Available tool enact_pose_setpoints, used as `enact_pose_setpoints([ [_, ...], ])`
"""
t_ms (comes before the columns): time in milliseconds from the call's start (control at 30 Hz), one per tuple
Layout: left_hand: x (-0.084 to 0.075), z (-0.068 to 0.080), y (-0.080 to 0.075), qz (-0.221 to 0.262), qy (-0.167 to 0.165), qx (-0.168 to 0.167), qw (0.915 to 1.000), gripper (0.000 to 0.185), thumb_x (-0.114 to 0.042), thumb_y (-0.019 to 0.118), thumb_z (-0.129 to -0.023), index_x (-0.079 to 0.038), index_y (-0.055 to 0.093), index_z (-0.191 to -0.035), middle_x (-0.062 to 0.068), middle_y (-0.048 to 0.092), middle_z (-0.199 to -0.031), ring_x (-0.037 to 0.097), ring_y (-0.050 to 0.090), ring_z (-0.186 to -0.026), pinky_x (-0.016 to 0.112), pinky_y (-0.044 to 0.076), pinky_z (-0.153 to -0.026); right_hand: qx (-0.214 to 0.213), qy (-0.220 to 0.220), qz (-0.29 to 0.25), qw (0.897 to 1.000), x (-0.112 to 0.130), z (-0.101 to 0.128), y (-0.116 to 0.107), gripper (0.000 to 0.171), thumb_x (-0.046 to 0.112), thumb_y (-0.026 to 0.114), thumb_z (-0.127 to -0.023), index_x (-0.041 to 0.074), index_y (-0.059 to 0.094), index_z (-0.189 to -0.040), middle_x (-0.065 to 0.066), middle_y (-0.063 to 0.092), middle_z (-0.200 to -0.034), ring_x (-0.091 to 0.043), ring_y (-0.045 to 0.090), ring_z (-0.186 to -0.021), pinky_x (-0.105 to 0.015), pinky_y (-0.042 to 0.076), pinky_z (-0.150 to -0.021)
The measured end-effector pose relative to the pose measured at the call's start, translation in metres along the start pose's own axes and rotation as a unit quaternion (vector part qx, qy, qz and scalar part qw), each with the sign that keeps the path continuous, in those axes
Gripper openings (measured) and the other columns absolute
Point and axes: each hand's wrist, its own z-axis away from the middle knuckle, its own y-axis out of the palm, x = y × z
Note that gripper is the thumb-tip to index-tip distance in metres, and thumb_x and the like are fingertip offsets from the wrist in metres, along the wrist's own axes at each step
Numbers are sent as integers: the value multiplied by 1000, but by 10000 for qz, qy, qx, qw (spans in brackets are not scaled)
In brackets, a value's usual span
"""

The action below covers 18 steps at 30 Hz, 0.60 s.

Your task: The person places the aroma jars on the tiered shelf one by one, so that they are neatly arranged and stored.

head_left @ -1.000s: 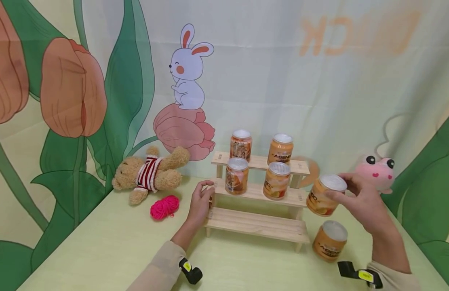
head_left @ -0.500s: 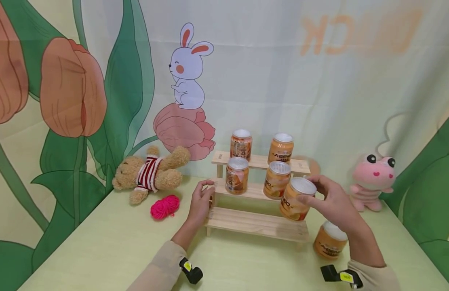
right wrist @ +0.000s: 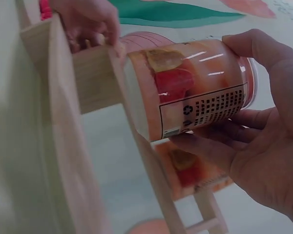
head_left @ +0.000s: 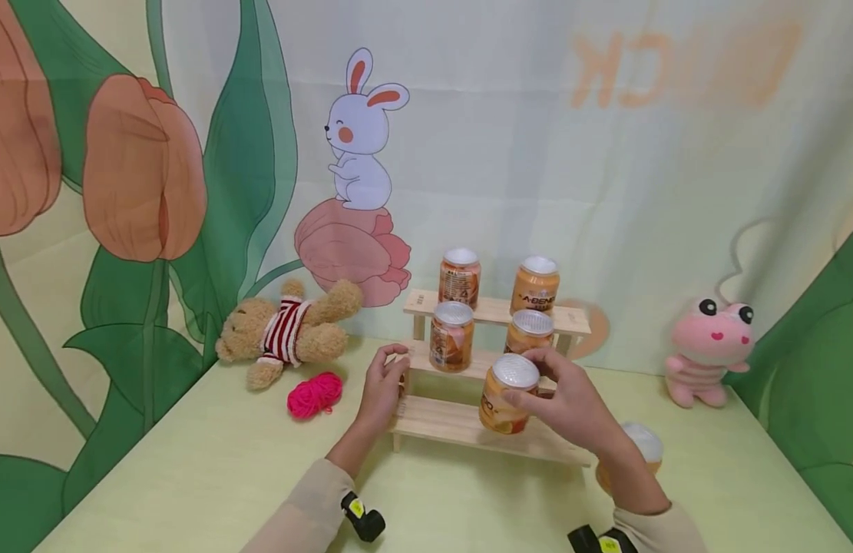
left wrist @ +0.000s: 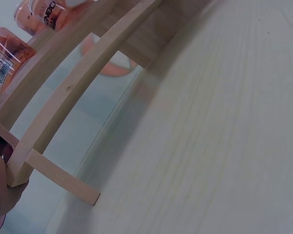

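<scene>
Head view: teddy bear (head_left: 284,338) beside pink yarn (head_left: 314,395)

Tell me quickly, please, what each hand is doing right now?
Left hand: fingers curled round the left end of the wooden rack, holding it.
Right hand: grips an orange can low over the rack's bottom step.

Head view looks down across the tabletop (head_left: 191,476); both wrist views sit close, sharing the wooden rack (head_left: 467,421).
</scene>
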Motion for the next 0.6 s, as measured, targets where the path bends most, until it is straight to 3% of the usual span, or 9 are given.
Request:
enact_pose_setpoints([
  [200, -21, 9, 2, -68, -41, 115, 9999, 26, -9, 51, -103, 3, 52, -126, 1, 57, -74, 30, 48, -71, 32, 41, -59, 26, -117, 133, 9998, -5, -4, 26, 47, 24, 78, -89, -2, 57, -122, -8, 64, -108, -21, 63, -99, -36, 54, -80],
  [300, -32, 16, 3, -46, 16, 156, 9999, 26, -8, 50, -103, 4, 51, -126, 2, 52, -70, 29, 46, -68, 32, 41, -59, -51, -70, 194, 9998, -7, -5, 36, 49, 26, 79, -88, -2, 58, -122, -6, 64, -106, -20, 61, -97, -37, 53, -79],
  [600, -35, 19, 4, -124, 29, 124, 9998, 26, -7, 50, -102, 5, 51, -125, -2, 51, -67, 26, 46, -67, 33, 42, -60, -122, 36, 335, 9994, -17, -6, 57, 54, 25, 82, -85, -3, 57, -123, -10, 64, -110, -21, 61, -97, -42, 53, -80],
])
